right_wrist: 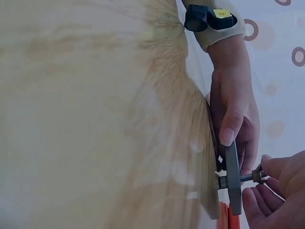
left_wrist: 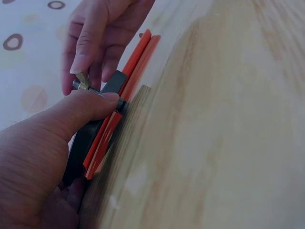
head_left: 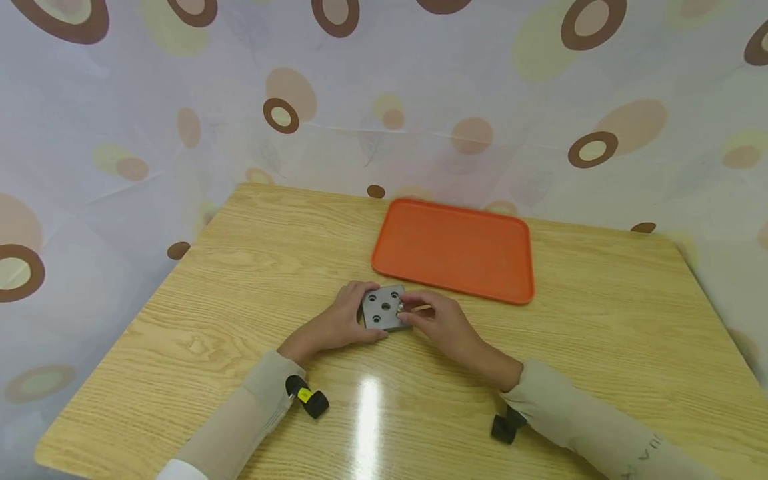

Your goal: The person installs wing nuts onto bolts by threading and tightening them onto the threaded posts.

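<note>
A grey metal plate (head_left: pixel 387 321) with several round holes is held up near the table's middle. My left hand (head_left: pixel 337 325) grips it from the left, thumb along the near edge and fingers at the far edge. A threaded bolt (right_wrist: pixel 246 178) passes through the plate near its right side, its dark head (right_wrist: pixel 222 182) on the underside. On the bolt's upper end sits a small brass-coloured wing nut (left_wrist: pixel 83 80). My right hand (head_left: pixel 443 325) pinches that wing nut between thumb and fingertips, close over the plate's right edge.
Just behind the hands lies an orange tray (head_left: pixel 456 250) on the wood-grain table (head_left: pixel 270 253). A patterned cloth (head_left: pixel 420 87) hangs along the table's back and sides. Each sleeved wrist carries a black camera (head_left: pixel 307 397).
</note>
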`<state>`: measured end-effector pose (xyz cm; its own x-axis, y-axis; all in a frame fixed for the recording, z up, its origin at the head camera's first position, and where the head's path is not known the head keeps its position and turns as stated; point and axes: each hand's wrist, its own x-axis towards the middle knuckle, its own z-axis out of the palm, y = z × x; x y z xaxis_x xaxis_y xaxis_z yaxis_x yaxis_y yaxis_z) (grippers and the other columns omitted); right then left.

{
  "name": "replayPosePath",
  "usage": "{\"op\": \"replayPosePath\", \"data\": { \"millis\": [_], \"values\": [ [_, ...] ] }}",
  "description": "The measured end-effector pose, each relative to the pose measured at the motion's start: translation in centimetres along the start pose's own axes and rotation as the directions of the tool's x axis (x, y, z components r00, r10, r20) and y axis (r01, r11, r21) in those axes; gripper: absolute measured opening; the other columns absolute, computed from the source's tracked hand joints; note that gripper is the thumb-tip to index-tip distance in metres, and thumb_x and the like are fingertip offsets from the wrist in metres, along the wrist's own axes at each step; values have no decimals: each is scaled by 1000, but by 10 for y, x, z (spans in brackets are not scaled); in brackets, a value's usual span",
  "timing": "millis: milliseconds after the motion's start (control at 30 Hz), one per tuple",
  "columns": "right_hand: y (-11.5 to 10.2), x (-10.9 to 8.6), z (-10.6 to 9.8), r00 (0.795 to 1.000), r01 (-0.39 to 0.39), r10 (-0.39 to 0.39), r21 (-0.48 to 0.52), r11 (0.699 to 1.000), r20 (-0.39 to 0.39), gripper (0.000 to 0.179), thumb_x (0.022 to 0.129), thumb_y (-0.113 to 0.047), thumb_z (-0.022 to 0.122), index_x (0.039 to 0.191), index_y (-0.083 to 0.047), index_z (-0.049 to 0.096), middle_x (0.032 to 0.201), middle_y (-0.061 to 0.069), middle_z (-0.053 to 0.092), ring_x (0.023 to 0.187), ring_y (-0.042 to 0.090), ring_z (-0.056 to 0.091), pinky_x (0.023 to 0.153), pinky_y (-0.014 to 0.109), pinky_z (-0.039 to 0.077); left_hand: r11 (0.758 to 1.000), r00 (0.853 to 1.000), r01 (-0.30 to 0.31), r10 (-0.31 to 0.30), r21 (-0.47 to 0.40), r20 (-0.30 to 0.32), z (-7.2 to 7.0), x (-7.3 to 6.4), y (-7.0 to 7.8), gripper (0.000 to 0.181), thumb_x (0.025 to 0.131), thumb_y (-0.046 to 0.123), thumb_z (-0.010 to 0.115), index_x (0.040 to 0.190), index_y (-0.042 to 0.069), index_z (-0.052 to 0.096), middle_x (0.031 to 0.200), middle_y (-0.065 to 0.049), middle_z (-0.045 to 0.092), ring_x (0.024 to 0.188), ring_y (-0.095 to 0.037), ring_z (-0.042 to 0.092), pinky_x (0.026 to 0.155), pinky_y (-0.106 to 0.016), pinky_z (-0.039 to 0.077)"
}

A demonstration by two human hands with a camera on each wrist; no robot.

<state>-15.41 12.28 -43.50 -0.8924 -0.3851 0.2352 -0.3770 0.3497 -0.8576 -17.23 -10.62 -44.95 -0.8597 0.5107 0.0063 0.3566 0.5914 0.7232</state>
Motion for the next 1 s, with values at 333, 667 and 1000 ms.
{"op": "replayPosePath", "data": {
  "millis": [333,667,1000],
  "values": [
    [-23,-1,-1,999,-29,28,11,1000,19,35,83,-5,68,115,7,59,108,19,61,98,32,60,79,38,49,1000,1000,-13,13,1,-2,1,1,-1,85,74,46,75,140,14,31,128,-3,36,105,-16,36,87,-34,35],
    [-7,-2,-4,1000,-23,23,-27,999,0,32,83,-14,69,113,-4,64,103,4,64,96,20,60,78,28,49,1000,1000,-24,25,5,-6,1,2,-3,86,74,47,74,140,15,31,126,-2,36,103,-16,37,85,-34,36],
    [-41,-9,-11,999,-30,29,-66,997,-19,19,87,-2,63,105,5,65,99,15,65,93,29,61,78,38,49,1000,1000,-18,18,0,-9,1,1,-2,86,73,46,75,140,14,31,125,-3,37,102,-17,37,85,-34,36]
  ]
}}
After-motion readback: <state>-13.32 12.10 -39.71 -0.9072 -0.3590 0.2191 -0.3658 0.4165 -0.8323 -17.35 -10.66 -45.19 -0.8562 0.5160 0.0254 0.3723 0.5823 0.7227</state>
